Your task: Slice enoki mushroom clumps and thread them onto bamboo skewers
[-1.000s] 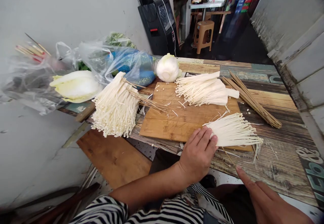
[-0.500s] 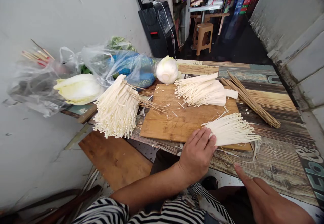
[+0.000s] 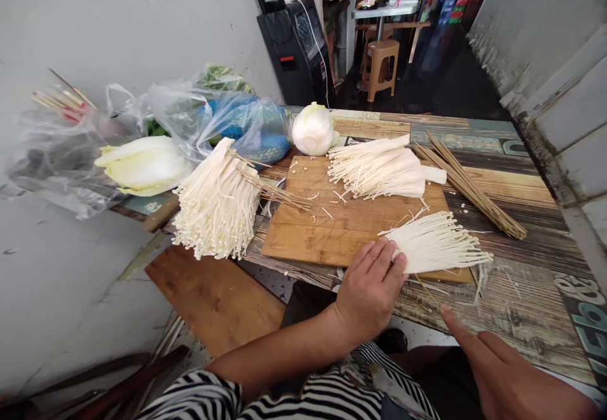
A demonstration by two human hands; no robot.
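Observation:
My left hand (image 3: 372,287) presses its fingers on the stem end of a flat bunch of enoki mushrooms (image 3: 436,243) at the near right of the wooden cutting board (image 3: 308,236). A thin skewer (image 3: 429,292) sticks out of that bunch toward me. At its outer end is the index fingertip of my right hand (image 3: 493,357); whether the other fingers hold anything is hidden. More enoki (image 3: 379,167) lies at the board's far side. Left of the board rests a pile of enoki (image 3: 218,205) with skewers through it.
Loose skewers (image 3: 474,186) lie on the table (image 3: 531,287) right of the board. A cabbage piece (image 3: 145,166), plastic bags (image 3: 184,113) and a round white vegetable (image 3: 313,130) stand at the far left and back. Behind are a black speaker (image 3: 298,53) and a stool (image 3: 379,66).
The view has shifted very slightly. Both hands keep nearly the same place, with my left hand still on the enoki.

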